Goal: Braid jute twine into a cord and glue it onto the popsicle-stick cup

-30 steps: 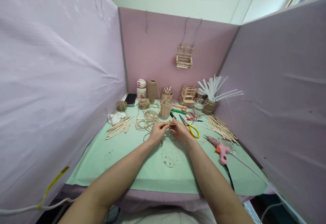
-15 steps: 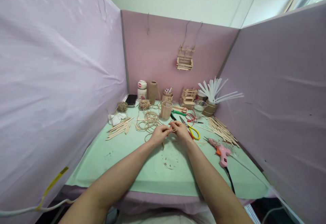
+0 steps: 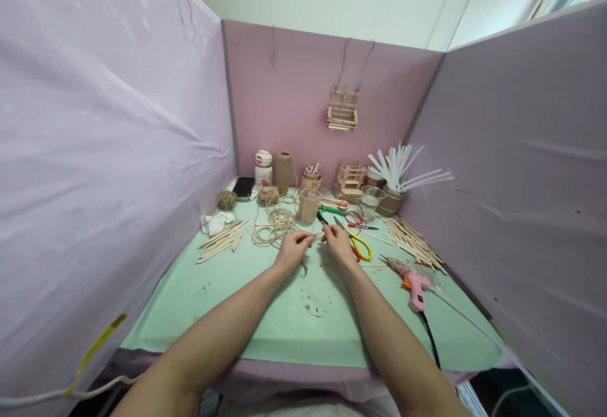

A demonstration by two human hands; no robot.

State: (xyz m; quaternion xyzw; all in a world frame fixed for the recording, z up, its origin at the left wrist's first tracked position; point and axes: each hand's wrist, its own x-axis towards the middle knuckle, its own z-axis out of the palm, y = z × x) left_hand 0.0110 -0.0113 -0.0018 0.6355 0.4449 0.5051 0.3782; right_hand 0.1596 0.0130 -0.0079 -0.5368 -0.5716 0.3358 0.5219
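Both my hands meet over the middle of the green table mat [image 3: 237,303]. My left hand [image 3: 293,249] is pinched shut on one end of a thin strand of jute twine [image 3: 317,235]. My right hand [image 3: 338,243] pinches the other end, so the short strand runs between the fingertips, a little above the mat. A loose end of twine hangs below my left hand. The tangled coil of twine [image 3: 277,222] lies just beyond my left hand. Yellow-handled scissors [image 3: 356,243] lie right beside my right hand.
A pink glue gun [image 3: 410,280] with a black cord lies at the right. Wooden sticks lie in piles at the left [image 3: 222,238] and right [image 3: 411,240]. A stick cup [image 3: 308,204], jars, twine balls, a phone and stick baskets line the back. Pink partitions enclose three sides.
My hands have drawn slightly apart, and the twine strand now shows stretched between them. The view has shifted a little.
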